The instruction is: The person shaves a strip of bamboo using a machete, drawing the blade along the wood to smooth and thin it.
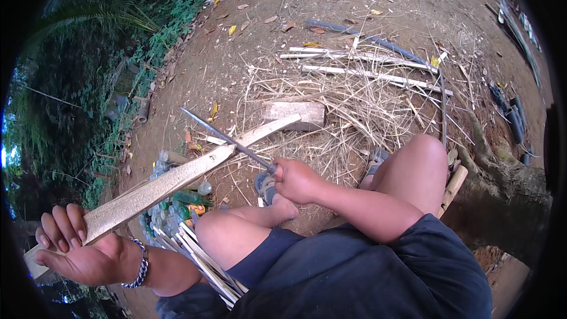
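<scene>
My left hand point(88, 254) is wrapped around the lower end of a long, pale bamboo slat point(147, 197), which slants up and away to the right. In my right hand point(295, 181) is the grip of a long, narrow knife point(221, 136), its dark blade pointing to the upper left. The blade lies across the slat near its far end, where the wood looks split. Beyond the blade a pale strip point(266, 132) runs on to a wooden block point(312, 113) on the ground. Whether its tip rests on the block or only overlaps it, I cannot tell.
Several cut strips point(378, 75) lie among straw-like shavings beyond the block, near a grey pipe point(378, 41). A bundle of thin strips point(204, 260) leans by my left thigh. Plastic bottles point(177, 204) are heaped at left. A tree trunk point(502, 195) with roots stands at right.
</scene>
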A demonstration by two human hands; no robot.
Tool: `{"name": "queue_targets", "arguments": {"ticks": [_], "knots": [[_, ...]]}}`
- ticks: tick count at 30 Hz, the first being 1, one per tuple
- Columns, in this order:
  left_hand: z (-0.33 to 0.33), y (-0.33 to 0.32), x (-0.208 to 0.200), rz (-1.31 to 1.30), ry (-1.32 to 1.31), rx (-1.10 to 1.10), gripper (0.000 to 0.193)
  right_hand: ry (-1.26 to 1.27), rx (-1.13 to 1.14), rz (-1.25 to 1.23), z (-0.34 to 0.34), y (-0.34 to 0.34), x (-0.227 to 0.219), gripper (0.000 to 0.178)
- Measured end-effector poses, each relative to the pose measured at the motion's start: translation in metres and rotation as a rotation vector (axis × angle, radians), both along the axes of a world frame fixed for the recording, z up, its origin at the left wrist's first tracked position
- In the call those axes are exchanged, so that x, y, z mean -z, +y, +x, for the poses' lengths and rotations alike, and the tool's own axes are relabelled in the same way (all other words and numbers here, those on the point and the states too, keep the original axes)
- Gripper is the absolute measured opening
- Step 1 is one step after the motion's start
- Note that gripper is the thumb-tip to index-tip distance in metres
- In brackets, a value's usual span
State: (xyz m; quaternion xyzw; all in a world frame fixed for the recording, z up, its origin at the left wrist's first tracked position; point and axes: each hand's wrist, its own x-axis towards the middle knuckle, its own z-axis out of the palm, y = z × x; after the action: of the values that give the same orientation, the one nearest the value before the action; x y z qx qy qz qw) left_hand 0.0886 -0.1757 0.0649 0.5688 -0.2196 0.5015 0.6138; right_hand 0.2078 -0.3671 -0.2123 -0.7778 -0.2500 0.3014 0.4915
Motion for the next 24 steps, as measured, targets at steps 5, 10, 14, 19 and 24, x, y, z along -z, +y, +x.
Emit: {"name": "queue_targets", "arguments": {"ticks": [5, 10, 14, 19, 24], "knots": [[0.006, 0.0, -0.004, -0.036, -0.004, -0.08, 0.031, 0.008, 0.061, -0.039, 0.009, -0.001, 0.015, 0.023], [0.005, -0.002, -0.006, 0.018, 0.02, 0.007, 0.031, 0.004, 0.059, -0.082, 0.015, -0.004, 0.026, 0.026], [0.006, 0.006, -0.006, -0.024, 0.014, -0.073, 0.032, 0.043, 0.023, -0.082, 0.009, -0.001, 0.001, 0.029], [0.006, -0.004, -0.004, -0.019, 0.005, -0.038, 0.031, 0.045, 0.045, -0.097, 0.014, -0.004, 0.03, 0.024], [0.003, 0.004, -0.006, -0.027, 0.02, 0.078, 0.031, -0.009, -0.02, -0.032, 0.008, 0.001, 0.016, 0.023]]}}
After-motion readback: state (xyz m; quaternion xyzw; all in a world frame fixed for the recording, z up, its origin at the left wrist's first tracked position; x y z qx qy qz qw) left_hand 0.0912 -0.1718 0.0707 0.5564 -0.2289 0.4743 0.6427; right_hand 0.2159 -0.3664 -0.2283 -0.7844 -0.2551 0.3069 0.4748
